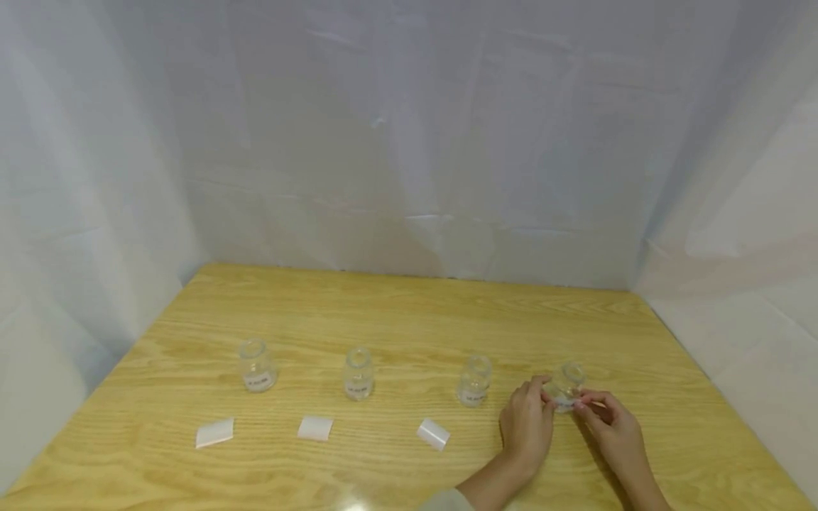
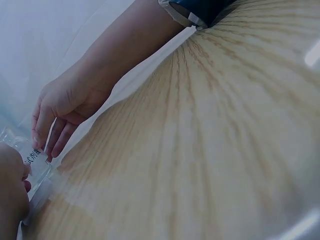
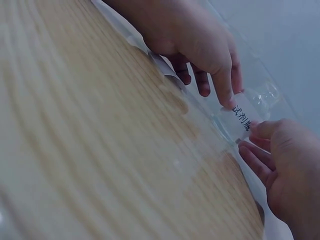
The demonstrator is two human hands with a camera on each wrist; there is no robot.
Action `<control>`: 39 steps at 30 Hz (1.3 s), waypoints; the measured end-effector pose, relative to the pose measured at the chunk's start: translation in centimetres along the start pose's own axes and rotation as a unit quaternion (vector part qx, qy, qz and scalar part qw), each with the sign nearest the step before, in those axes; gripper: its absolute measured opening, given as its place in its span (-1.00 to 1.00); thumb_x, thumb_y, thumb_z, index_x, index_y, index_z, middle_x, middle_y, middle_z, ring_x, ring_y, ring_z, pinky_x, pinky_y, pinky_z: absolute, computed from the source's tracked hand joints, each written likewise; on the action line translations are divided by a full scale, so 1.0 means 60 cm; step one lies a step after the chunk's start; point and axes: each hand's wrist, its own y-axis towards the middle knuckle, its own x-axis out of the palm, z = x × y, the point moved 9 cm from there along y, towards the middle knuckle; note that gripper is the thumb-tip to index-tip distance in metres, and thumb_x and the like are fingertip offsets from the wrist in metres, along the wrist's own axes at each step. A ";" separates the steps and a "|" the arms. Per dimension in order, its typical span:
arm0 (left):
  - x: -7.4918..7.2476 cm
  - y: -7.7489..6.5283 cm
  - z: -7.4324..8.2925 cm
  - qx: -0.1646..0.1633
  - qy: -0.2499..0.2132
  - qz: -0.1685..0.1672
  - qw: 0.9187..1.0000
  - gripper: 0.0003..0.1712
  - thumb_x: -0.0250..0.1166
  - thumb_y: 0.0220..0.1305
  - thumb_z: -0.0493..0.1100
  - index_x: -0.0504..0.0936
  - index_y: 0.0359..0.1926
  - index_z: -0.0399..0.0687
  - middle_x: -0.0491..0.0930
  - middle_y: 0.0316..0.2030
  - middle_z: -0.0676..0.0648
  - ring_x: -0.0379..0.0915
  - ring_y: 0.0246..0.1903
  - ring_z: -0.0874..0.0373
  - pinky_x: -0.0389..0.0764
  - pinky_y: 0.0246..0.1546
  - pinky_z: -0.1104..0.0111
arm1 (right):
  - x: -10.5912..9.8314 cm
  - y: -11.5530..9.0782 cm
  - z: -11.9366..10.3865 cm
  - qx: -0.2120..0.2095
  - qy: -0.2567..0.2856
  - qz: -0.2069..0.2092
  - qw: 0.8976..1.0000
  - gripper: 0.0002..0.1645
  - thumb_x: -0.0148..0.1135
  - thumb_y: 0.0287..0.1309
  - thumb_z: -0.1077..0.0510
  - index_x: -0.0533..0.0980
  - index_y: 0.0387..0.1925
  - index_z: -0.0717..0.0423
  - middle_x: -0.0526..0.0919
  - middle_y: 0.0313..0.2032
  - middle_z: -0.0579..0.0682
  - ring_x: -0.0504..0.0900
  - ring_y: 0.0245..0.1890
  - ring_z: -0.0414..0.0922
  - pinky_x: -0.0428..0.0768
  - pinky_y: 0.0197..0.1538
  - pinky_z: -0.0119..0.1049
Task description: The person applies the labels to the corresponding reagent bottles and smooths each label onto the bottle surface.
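At the right of the head view, a small clear glass bottle stands upright on the table between both hands. A white label with black printed characters lies against its front. My left hand holds the bottle from the left, its thumb at the label's left end. From the other side my right hand holds the bottle, with the thumb pressing the label's right end. Fingers behind the glass are partly hidden. In the left wrist view the left hand covers part of the bottle.
Three similar labelled glass bottles stand in a row to the left: one nearest, another mid-table, one farthest. White curled paper pieces lie before them. White sheeting surrounds the wooden table.
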 end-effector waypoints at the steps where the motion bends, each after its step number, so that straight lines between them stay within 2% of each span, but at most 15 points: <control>1: 0.000 0.000 -0.001 -0.001 0.000 0.001 1.000 -0.62 0.42 -0.01 -0.16 0.58 -0.11 0.10 0.50 -0.47 0.26 0.39 -0.49 0.41 0.34 -0.62 0.58 | 0.000 0.000 0.001 0.002 -0.003 0.001 1.000 -0.86 0.26 0.09 0.30 0.49 -0.37 0.34 0.52 -0.31 -0.47 0.59 -0.32 -0.34 0.51 -0.31 -0.58; 10: -0.003 0.003 -0.002 0.000 -0.001 0.016 1.000 -0.61 0.46 -0.09 -0.17 0.60 -0.16 0.12 0.53 -0.48 0.26 0.37 -0.50 0.41 0.31 -0.64 0.60 | 0.001 0.000 0.009 0.033 0.007 0.000 0.999 -0.79 0.25 0.09 0.30 0.48 -0.29 0.41 0.54 -0.33 -0.41 0.52 -0.31 -0.48 0.49 -0.27 -0.62; 14: -0.003 0.004 -0.002 0.000 -0.004 0.014 1.000 -0.61 0.46 -0.09 -0.18 0.61 -0.16 0.11 0.49 -0.48 0.26 0.34 -0.49 0.41 0.31 -0.61 0.61 | 0.003 0.000 0.012 0.040 0.084 -0.003 0.996 -0.71 0.22 0.10 0.38 0.35 -0.19 0.46 0.57 -0.36 -0.34 0.54 -0.33 -0.45 0.50 -0.26 -0.59; 17: -0.001 0.004 -0.002 0.004 -0.016 0.009 1.000 -0.63 0.45 -0.07 -0.20 0.60 -0.16 0.07 0.49 -0.44 0.21 0.36 -0.44 0.39 0.35 -0.54 0.61 | 0.004 0.000 0.011 0.028 0.143 -0.004 0.989 -0.69 0.19 0.07 0.46 0.28 -0.18 0.46 0.60 -0.36 -0.27 0.57 -0.33 -0.40 0.51 -0.25 -0.58; 21: 0.003 0.003 -0.002 0.008 -0.039 0.001 0.999 -0.63 0.43 -0.05 -0.24 0.57 -0.16 0.00 0.51 -0.32 0.08 0.41 -0.34 0.31 0.44 -0.39 0.57 | 0.007 0.000 0.006 -0.002 0.163 -0.014 0.987 -0.73 0.16 0.06 0.50 0.31 -0.19 0.50 0.60 -0.33 -0.23 0.58 -0.32 -0.37 0.53 -0.26 -0.54; 23: 0.005 0.002 -0.003 0.000 -0.053 -0.007 0.999 -0.62 0.42 -0.04 -0.25 0.55 -0.14 -0.04 0.52 -0.26 0.04 0.45 -0.29 0.26 0.47 -0.32 0.53 | 0.009 -0.001 0.005 -0.006 0.166 -0.022 0.986 -0.73 0.15 0.08 0.50 0.31 -0.18 0.53 0.59 -0.30 -0.24 0.57 -0.30 -0.37 0.54 -0.27 -0.52; 25: 0.008 0.002 -0.007 -0.017 -0.071 -0.017 0.997 -0.59 0.41 -0.02 -0.26 0.52 -0.10 -0.08 0.52 -0.25 0.00 0.46 -0.29 0.24 0.49 -0.33 0.50 | 0.011 -0.002 0.003 -0.006 0.172 -0.032 0.985 -0.71 0.14 0.08 0.51 0.30 -0.16 0.55 0.58 -0.27 -0.24 0.57 -0.29 -0.36 0.54 -0.27 -0.51; 27: 0.010 0.003 -0.010 -0.032 -0.082 -0.022 0.996 -0.55 0.42 -0.02 -0.26 0.50 -0.06 -0.09 0.52 -0.23 0.00 0.47 -0.27 0.22 0.50 -0.33 0.49 | 0.013 -0.003 0.001 -0.007 0.165 -0.040 0.985 -0.68 0.14 0.09 0.50 0.27 -0.13 0.55 0.55 -0.24 -0.26 0.55 -0.26 -0.37 0.53 -0.25 -0.53; 29: 0.009 0.004 -0.007 -0.026 -0.089 -0.021 0.995 -0.49 0.42 -0.03 -0.27 0.48 0.00 -0.10 0.53 -0.17 -0.02 0.48 -0.21 0.20 0.50 -0.25 0.47 | 0.015 -0.004 0.000 -0.007 0.165 -0.050 0.985 -0.63 0.13 0.09 0.51 0.24 -0.08 0.56 0.54 -0.21 -0.28 0.55 -0.24 -0.38 0.51 -0.22 -0.54; 34: 0.006 0.005 0.009 0.035 -0.094 -0.016 0.995 -0.39 0.43 -0.07 -0.31 0.49 0.09 -0.05 0.51 0.00 -0.01 0.43 -0.02 0.18 0.40 -0.02 0.49 | 0.018 -0.005 -0.004 -0.014 0.102 -0.069 0.992 -0.52 0.16 0.12 0.43 0.25 0.05 0.51 0.48 -0.15 -0.39 0.50 -0.18 -0.43 0.47 -0.17 -0.58; 37: 0.007 0.006 0.010 0.042 -0.105 -0.021 0.993 -0.42 0.41 -0.05 -0.31 0.52 0.08 -0.03 0.53 -0.01 0.01 0.46 -0.08 0.24 0.40 -0.09 0.59 | 0.018 -0.004 -0.004 -0.018 0.058 -0.068 0.996 -0.50 0.19 0.12 0.37 0.27 0.08 0.46 0.46 -0.16 -0.44 0.48 -0.19 -0.45 0.46 -0.16 -0.60; 39: 0.008 0.008 0.008 0.035 -0.126 -0.027 0.991 -0.46 0.40 -0.02 -0.32 0.54 0.06 -0.03 0.55 -0.04 0.00 0.50 -0.22 0.32 0.41 -0.21 0.67 | 0.018 -0.003 -0.001 -0.014 0.065 -0.067 0.996 -0.50 0.20 0.12 0.37 0.28 0.07 0.47 0.49 -0.16 -0.39 0.49 -0.19 -0.43 0.48 -0.17 -0.56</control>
